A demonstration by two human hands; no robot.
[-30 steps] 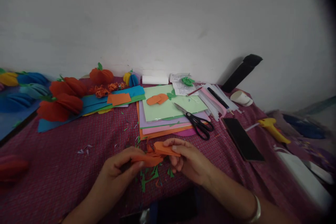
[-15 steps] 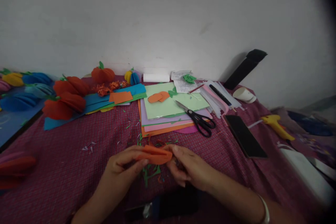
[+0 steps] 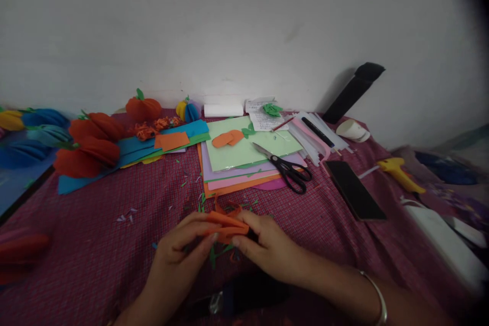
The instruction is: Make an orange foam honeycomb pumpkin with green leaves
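Between my two hands is a piece of folded orange paper [image 3: 226, 225], its layers slightly fanned apart. My left hand [image 3: 185, 244] pinches its left end between thumb and fingers. At the other end my right hand [image 3: 265, 247] grips it, thumb pressed on the near side. A small dark spot shows by the right fingers; what it is I cannot make out. Green and orange paper scraps [image 3: 214, 254] lie on the cloth beneath. Beyond the hands, black-handled scissors [image 3: 288, 168] rest partly open on a stack of coloured paper [image 3: 221, 163], with two orange paper cutouts [image 3: 228, 138] on top.
Paper pumpkins [image 3: 87, 155] in several colours stand at the left. On the right lie a dark phone [image 3: 355, 191], a yellow glue gun [image 3: 401, 173], a paper cup [image 3: 353, 131], glue sticks [image 3: 301, 140] and a white box-like object [image 3: 443, 242]. A black upright object [image 3: 353, 91] leans against the wall.
My right hand has shifted its grip, the thumb now lying over the near face of the orange paper. The whole view has moved slightly.
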